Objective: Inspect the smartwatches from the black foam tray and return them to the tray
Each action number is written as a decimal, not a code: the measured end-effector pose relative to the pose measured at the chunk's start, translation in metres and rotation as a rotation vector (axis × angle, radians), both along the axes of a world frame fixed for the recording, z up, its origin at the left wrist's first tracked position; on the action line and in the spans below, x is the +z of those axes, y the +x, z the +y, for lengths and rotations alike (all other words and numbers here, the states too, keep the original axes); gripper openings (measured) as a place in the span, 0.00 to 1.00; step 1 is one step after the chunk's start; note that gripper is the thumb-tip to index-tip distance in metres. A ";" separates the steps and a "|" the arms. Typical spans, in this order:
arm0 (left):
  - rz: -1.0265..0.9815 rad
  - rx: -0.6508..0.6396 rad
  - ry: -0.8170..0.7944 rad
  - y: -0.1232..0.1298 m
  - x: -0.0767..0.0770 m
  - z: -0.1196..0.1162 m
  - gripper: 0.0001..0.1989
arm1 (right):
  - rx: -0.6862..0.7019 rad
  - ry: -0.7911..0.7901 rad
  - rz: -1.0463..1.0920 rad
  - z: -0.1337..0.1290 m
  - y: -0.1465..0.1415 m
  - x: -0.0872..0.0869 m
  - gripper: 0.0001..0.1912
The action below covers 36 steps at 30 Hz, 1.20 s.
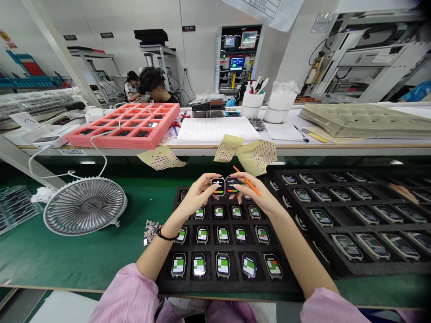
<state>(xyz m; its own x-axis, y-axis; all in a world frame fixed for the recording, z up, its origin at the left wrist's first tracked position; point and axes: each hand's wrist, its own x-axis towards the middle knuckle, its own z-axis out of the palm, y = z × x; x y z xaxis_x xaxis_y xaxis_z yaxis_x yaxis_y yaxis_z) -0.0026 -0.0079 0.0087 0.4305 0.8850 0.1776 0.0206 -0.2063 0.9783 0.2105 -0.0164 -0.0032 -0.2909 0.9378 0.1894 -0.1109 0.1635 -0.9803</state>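
Side by side above the back row of a black foam tray (232,287) are two smartwatches with lit screens. My left hand (201,190) is closed on the silver-rimmed watch (218,186), its thumb on the screen. The darker, purplish watch (232,185) is held in my right hand (254,190), with a thumb over its display. An orange pen (247,180) is also tucked in my right hand, pointing up and left. Below, rows of watches (222,264) with green and white screens lie in the tray's compartments; a few screens show red.
At the right, another black tray (350,269) holds watches, with someone's hand (404,193) over it. A round fan (85,205) and small metallic pieces (150,231) lie left. Behind stand a shelf edge (202,146), a pink foam tray (124,142) and white pen cup (252,104); two people sit beyond.
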 end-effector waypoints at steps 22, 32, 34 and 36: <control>-0.003 0.040 -0.012 0.002 0.001 -0.001 0.22 | -0.082 0.007 -0.003 0.001 -0.006 -0.003 0.16; 0.019 0.092 -0.006 0.003 0.005 -0.002 0.17 | -0.107 0.019 0.000 0.002 -0.005 -0.005 0.13; 0.020 0.116 -0.001 0.002 0.006 -0.001 0.16 | -0.124 0.019 -0.003 0.002 -0.005 -0.006 0.12; 0.022 0.121 -0.001 0.002 0.006 -0.001 0.15 | -0.139 0.015 -0.017 0.002 -0.005 -0.006 0.12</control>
<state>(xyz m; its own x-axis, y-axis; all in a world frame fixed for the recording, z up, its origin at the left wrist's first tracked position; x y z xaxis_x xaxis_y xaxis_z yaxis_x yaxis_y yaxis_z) -0.0006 -0.0086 0.0144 0.3239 0.9309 0.1687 0.0667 -0.2003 0.9775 0.2056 -0.0148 -0.0089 -0.1615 0.9664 0.2000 -0.0695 0.1910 -0.9791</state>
